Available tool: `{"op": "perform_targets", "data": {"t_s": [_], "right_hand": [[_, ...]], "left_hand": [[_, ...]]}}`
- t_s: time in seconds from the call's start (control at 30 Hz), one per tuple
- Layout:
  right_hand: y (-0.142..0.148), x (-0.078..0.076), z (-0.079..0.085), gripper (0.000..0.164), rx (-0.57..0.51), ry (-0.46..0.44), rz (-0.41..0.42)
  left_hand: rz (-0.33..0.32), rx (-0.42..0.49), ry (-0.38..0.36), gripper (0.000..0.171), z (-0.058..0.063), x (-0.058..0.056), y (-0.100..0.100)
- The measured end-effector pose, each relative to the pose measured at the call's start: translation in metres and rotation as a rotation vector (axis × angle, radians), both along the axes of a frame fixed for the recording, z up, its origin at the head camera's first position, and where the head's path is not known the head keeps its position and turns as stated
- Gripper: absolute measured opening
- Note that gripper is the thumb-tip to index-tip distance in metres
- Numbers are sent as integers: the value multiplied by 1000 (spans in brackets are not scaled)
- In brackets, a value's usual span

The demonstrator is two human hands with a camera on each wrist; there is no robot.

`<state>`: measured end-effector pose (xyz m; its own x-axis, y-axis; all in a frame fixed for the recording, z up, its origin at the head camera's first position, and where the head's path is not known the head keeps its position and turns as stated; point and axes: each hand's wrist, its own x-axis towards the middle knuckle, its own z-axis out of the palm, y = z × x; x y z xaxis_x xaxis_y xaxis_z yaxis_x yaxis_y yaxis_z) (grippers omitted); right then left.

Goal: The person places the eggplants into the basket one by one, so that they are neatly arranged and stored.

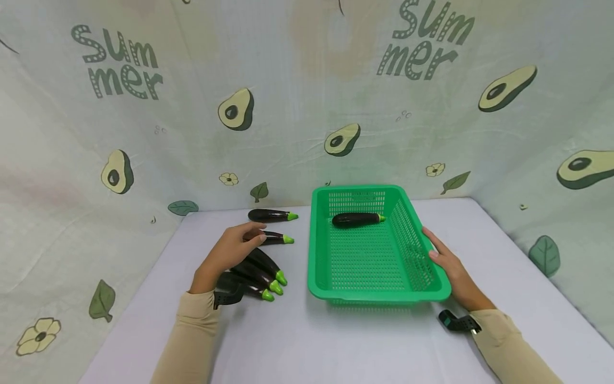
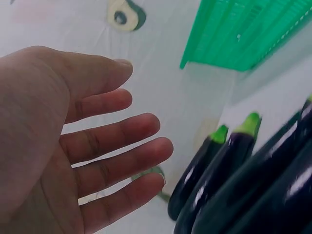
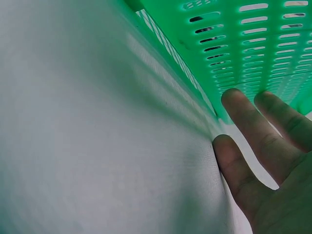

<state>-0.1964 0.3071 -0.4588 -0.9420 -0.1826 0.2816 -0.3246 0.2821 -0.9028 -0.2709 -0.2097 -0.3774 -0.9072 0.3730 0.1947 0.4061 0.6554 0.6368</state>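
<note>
My left hand (image 1: 235, 245) hovers over the eggplants at the left, holding nothing; the left wrist view shows its fingers (image 2: 122, 131) spread and loosely extended. Partly behind it lies one eggplant (image 1: 275, 238), with another eggplant (image 1: 268, 215) farther back. Several more eggplants (image 1: 254, 272) lie together in front, green stem ends pointing right. A green plastic basket (image 1: 315, 256) stands to the right, with one eggplant (image 1: 356, 220) inside near its back. My right hand (image 1: 453, 272) touches the basket's right side, thumb at the rim and straight fingers (image 3: 258, 131) along the outer wall.
A white cloth covers the table (image 1: 273, 341). Behind it hangs a curtain (image 1: 288, 106) printed with avocados and leaves. A dark band with a camera (image 1: 458, 321) sits on the right wrist, and another wrist camera (image 1: 229, 293) on the left.
</note>
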Motion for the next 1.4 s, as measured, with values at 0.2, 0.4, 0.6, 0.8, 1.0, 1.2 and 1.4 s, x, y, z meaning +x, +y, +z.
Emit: {"op": "perform_targets", "data": {"t_s": [0.2,0.4,0.6,0.8,1.0,1.2,1.4], "right_hand": [[0,1,0,55,4,6,-8],[0,-2,-1,55,-8,-2,-4],[-1,-1,1,55,-25,-2,2],[-3,2,1,56,-19,-16,12],[0,2,1,55,-26,-11,-3],[1,2,-1,55,-20,-20,-8],[0,2,0,55,-23,-11,-2]], "left_hand": [[44,6,-6,43,-8,3,-23],[104,-13,-19,45,-13,3,-40],[138,18,-67,49,-21,1,-57],[123,58,-151,52,-34,0,-75],[98,73,-204,50,-39,0,-86],[64,62,-268,45,-45,3,-99],[90,59,-313,41,-49,6,-111]]}}
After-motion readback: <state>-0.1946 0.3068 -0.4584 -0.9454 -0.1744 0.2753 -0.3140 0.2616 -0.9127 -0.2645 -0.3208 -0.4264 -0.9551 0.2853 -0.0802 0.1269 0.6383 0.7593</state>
